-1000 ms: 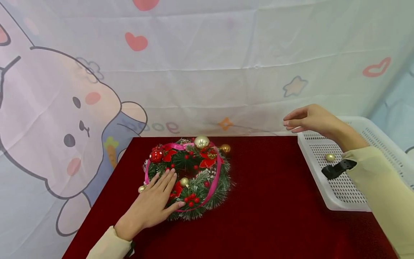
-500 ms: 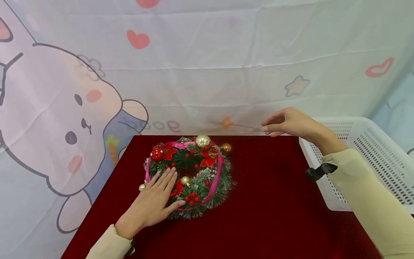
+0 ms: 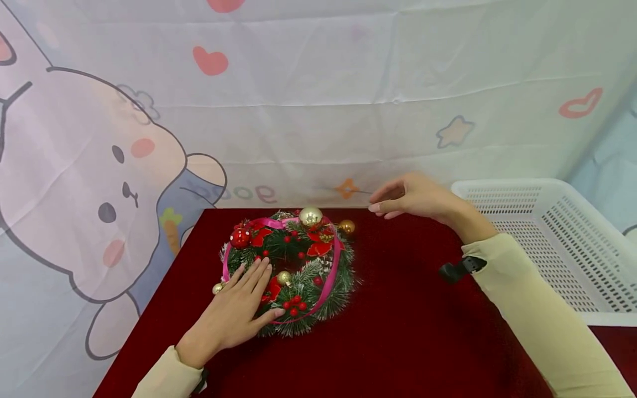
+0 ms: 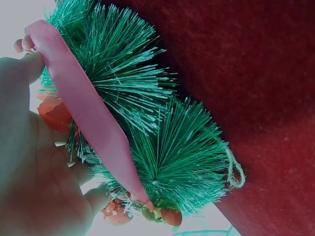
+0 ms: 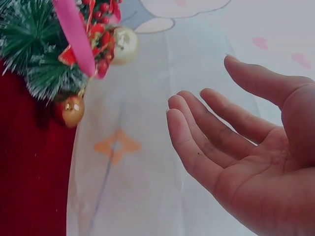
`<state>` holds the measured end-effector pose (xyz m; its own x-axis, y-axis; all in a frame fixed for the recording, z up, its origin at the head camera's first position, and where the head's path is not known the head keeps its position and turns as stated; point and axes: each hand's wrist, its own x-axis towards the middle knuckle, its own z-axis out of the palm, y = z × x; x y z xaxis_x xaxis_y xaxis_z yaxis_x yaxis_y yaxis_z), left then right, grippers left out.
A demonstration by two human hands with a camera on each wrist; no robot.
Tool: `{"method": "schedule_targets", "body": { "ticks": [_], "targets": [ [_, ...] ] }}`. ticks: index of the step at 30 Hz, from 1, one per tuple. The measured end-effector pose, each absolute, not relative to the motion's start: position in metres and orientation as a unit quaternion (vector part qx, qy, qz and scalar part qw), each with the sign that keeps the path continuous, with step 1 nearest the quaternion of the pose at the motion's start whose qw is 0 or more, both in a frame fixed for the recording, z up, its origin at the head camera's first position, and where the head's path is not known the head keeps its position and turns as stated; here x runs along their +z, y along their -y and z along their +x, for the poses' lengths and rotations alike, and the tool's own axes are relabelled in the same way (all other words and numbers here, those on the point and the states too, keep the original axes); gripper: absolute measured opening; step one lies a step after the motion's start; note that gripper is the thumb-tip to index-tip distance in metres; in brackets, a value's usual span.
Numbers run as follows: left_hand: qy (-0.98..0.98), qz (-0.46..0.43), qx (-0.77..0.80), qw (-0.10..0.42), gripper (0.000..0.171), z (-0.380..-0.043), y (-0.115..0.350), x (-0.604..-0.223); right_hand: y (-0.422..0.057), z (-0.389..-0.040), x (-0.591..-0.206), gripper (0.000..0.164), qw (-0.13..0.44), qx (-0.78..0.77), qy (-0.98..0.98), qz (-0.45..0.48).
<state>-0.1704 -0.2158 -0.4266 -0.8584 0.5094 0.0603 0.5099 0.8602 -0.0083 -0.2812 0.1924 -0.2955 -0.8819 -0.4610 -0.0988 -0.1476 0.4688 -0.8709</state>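
A green Christmas wreath [image 3: 325, 304] with frosted tips lies on the dark red cloth at the left in the head view. Pink ribbon [image 4: 83, 103] runs round it, with red flowers, berries and baubles. My left hand [image 3: 229, 318] rests flat on its near left part, fingers straight and spread. Just right of the wreath hovers my right hand [image 3: 415, 199], its fingers loosely bent with nothing between them, as the right wrist view shows. Closest to it are an amber bauble [image 5: 71, 110] at the wreath's edge and a large pale gold bauble [image 3: 311, 216] on top.
A white perforated plastic basket [image 3: 554, 187] stands at the right, partly covered by my right sleeve. Behind the red-covered table [image 3: 398, 331] hangs a pale printed curtain [image 3: 318, 66] with a cartoon rabbit, close to the far edge.
My right hand has moved left from beside the basket toward the wreath. The small gold bauble in the basket is now hidden behind the sleeve. My left hand stays on the wreath.
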Motion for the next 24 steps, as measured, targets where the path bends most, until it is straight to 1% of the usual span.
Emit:
{"method": "schedule_targets", "body": {
  "ticks": [5, 14, 24],
  "targets": [
    [0.964, -0.265, -0.005, 0.029, 0.094, -0.171, 0.216, -0.427, -0.178, -0.283, -0.298, 0.033, 0.167, -0.481, -0.839, -0.192],
    [0.965, -0.262, -0.005, 0.028, 0.093, -0.171, 0.216, -0.426, -0.151, -0.283, -0.3, 0.031, 0.183, -0.489, -0.825, -0.215],
    [0.965, -0.262, -0.013, 0.022, 0.093, -0.171, 0.214, -0.426, -0.123, -0.281, -0.314, 0.037, 0.203, -0.472, -0.818, -0.257]
  ]
}}
